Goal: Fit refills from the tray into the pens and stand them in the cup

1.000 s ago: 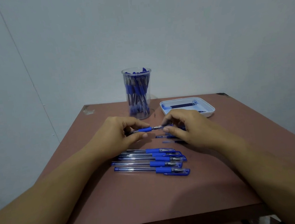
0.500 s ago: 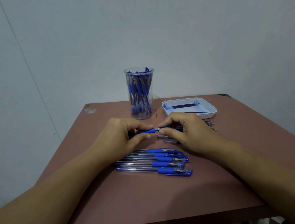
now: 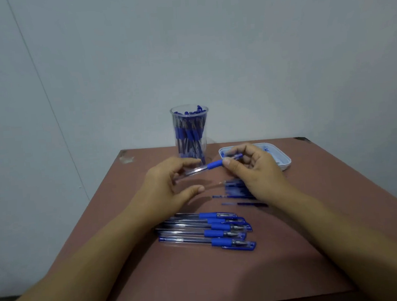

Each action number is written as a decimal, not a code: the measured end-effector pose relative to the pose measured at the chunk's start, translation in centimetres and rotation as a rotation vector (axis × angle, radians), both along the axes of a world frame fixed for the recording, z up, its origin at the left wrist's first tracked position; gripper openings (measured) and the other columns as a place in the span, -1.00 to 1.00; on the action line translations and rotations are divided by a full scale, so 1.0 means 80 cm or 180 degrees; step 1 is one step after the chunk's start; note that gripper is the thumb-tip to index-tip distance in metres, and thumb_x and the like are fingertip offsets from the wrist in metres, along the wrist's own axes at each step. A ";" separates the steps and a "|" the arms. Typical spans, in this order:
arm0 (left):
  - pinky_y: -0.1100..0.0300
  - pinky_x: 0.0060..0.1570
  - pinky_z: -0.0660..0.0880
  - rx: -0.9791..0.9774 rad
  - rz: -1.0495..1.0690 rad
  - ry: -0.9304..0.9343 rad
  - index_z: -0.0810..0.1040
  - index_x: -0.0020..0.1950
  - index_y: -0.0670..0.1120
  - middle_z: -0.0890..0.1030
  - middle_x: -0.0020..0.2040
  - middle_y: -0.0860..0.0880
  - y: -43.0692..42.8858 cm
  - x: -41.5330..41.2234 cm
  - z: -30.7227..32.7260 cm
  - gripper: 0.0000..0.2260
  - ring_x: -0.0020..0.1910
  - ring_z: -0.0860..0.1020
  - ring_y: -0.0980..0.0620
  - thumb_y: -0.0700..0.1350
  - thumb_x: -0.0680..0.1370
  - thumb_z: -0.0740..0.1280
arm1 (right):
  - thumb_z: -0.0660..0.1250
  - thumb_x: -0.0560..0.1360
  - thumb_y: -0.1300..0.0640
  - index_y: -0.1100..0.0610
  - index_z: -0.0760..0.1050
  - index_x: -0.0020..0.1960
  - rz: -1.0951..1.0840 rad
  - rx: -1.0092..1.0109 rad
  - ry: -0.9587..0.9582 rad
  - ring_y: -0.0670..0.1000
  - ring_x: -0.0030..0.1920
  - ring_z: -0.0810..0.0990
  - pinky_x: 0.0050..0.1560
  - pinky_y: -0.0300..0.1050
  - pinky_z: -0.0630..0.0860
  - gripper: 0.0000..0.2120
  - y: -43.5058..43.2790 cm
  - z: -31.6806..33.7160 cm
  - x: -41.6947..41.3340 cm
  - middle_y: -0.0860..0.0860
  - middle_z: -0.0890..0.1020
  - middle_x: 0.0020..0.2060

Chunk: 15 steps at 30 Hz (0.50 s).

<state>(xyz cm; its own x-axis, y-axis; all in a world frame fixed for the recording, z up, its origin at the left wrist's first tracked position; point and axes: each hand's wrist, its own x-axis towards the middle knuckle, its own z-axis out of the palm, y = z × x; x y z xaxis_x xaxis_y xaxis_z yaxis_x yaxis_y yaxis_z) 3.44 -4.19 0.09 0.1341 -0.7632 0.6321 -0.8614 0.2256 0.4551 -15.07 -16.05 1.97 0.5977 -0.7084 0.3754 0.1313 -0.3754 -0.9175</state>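
Centre frame, just in front of the cup [image 3: 191, 136], a pen [image 3: 214, 165] is pinched at its capped end by the right hand [image 3: 258, 171]. The left hand [image 3: 165, 188] is spread loosely at the clear barrel end; contact cannot be told. The long axis is laid left-right, with the cap end raised slightly toward the tray [image 3: 285, 161]. Held by one end only, the pen could be dropped, or jammed against the crowded cup.
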 end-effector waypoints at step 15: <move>0.14 0.34 0.35 -0.0056 0.0896 -0.0613 0.32 0.49 0.00 0.32 0.46 -0.01 -0.063 0.053 0.059 -0.33 0.40 0.36 0.02 0.00 0.44 0.51 | 0.36 0.55 0.13 0.05 0.26 0.12 -0.0991 -0.0769 -0.0334 -0.08 -0.16 0.57 -0.14 -0.29 0.49 -0.71 -0.082 0.131 0.038 0.11 0.63 -0.06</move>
